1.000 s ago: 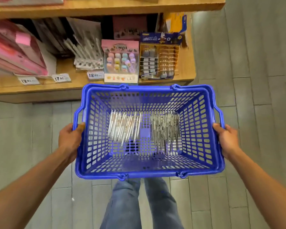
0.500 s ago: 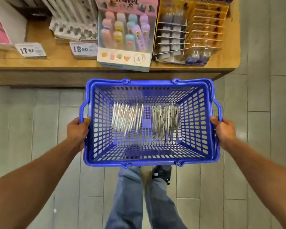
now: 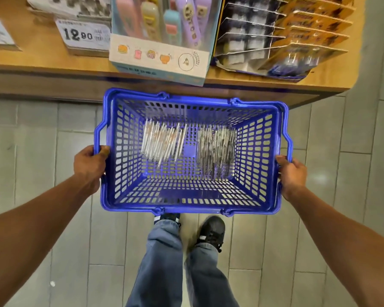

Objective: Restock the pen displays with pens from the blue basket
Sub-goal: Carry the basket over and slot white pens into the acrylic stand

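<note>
The left hand (image 3: 89, 167) grips the left side of the basket (image 3: 256, 209): its thumb lies over the rim near the side handle and the other fingers are curled down along the outside wall, close together. The right hand (image 3: 292, 176) grips the right side in the same way, thumb on the rim by the handle, fingers curled round the edge below; their tips are hidden by the wall. The basket is held level above the floor (image 3: 42, 151), just in front of the shelf (image 3: 42, 63). In it lie two bundles of pens, white pens (image 3: 162, 141) on the left and grey pens (image 3: 216, 149) on the right, apart from each other. On the shelf stand a pastel display (image 3: 160, 58) and, beside it, an orange display (image 3: 275, 45) with clear tiers. A price tag (image 3: 80, 35) stands left of the pastel display
</note>
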Motion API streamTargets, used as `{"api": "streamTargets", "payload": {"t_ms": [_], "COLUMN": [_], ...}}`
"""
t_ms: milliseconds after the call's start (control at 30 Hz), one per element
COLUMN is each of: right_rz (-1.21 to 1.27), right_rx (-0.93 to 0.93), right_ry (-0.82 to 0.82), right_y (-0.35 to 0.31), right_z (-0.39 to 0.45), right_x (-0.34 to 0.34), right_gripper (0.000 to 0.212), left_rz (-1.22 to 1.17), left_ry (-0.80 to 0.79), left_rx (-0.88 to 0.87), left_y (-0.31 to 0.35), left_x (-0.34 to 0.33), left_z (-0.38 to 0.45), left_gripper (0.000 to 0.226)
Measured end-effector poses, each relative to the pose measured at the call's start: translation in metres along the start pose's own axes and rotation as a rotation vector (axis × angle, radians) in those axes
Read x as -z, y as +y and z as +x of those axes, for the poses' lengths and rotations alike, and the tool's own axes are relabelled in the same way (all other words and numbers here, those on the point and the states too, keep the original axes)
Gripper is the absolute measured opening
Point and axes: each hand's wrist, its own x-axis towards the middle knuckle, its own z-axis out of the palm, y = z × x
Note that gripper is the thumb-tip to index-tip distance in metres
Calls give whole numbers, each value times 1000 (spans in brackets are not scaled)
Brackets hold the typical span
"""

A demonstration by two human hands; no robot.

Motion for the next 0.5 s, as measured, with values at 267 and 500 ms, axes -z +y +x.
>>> {"api": "streamTargets", "payload": {"t_ms": [267, 500], "right_rz": [-13, -211], "right_rx": [-12, 37], "right_ry": [-10, 32], "right_y": [-1, -6], "right_z": [1, -1], "right_x": [-2, -4], "right_gripper": [9, 19], "left_rz": [41, 173], "left_ry": [-2, -38], "left_rx": [32, 18], "left_y": [-4, 1], "left_x": [-3, -1], "left_z": [8, 10], "left_gripper": [13, 16]}}
